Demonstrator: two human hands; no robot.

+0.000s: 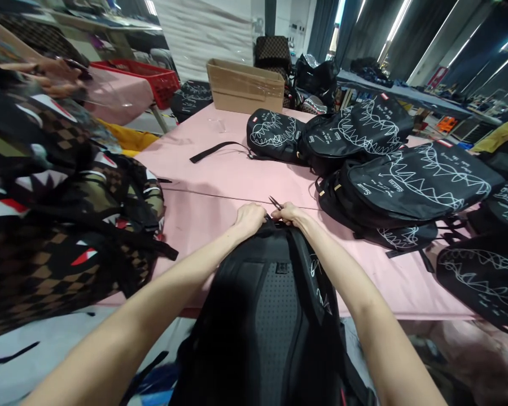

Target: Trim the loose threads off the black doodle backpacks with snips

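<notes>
A black backpack (275, 304) leans against the table edge, its padded back panel facing me. My left hand (250, 219) is closed on the top of this backpack, near its handle. On the other side of the same top edge is my right hand (288, 214), fingers closed around small dark thread snips (275, 203) whose points stick out away from me. That hand also touches the backpack's top edge. What the fingertips pinch there is partly hidden.
Black backpacks with white scribbled prints (406, 180) lie stacked on the pink table (203, 192) at right. Checkered and camouflage bags (88, 237) pile up at left, near another person's hand (63, 76). A cardboard box (245, 87) and red basket (161, 84) stand farther back.
</notes>
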